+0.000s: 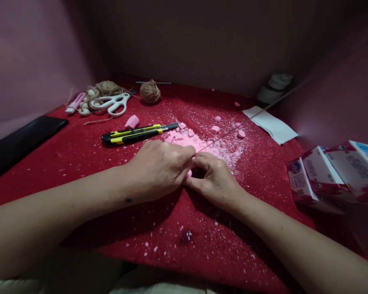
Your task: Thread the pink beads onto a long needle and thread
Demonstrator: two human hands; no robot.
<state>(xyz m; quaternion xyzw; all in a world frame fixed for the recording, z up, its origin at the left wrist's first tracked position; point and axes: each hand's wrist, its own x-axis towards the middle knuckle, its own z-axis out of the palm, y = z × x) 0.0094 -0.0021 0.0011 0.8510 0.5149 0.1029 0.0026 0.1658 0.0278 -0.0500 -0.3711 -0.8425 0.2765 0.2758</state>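
My left hand (164, 167) is closed, with its fingers curled down against my right hand. A long thin rod (233, 130) runs from its fingertips toward the upper right; whether it is stiff or a cord I cannot tell. My right hand (216, 177) pinches a small piece of pink soap (189, 173), mostly hidden between the two hands. Just beyond them lie pink shavings and powder (199, 143). A black and yellow utility knife (138, 134) rests past my left hand, its blade out.
On the red cloth (178, 253) sit a larger pink chunk (132, 121), white scissors (113, 104), a twine ball (150, 91) and a pink cutter (75, 103). A black case (24, 141) lies left. Folded white paper (270, 123), a bottle (276, 87) and several boxes (325, 175) stand right.
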